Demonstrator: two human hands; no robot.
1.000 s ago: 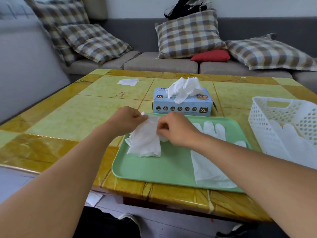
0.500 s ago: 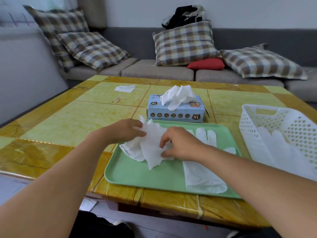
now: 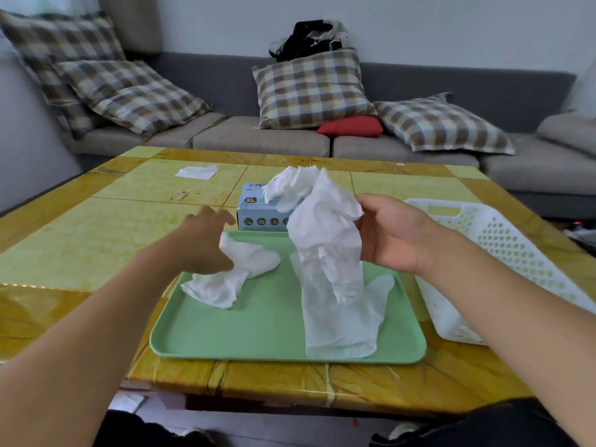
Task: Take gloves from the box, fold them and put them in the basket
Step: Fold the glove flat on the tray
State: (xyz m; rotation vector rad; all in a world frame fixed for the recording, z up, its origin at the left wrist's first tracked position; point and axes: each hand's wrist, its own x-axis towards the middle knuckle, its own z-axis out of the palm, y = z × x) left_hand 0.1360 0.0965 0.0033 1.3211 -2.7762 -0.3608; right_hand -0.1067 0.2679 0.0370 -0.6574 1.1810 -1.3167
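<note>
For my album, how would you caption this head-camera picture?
Right hand lifts a crumpled glove above the green tray; left hand touches another glove.

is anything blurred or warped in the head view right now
Head view: the left hand is motion-smeared at its fingertips; the crumpled white glove held by the right hand looks sharper; the yellow tiled table edges bow from wide-angle distortion.

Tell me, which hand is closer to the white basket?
The right hand. It holds up a crumpled glove just left of the white basket. The left hand is farther away, at the green tray's far left corner.
</note>
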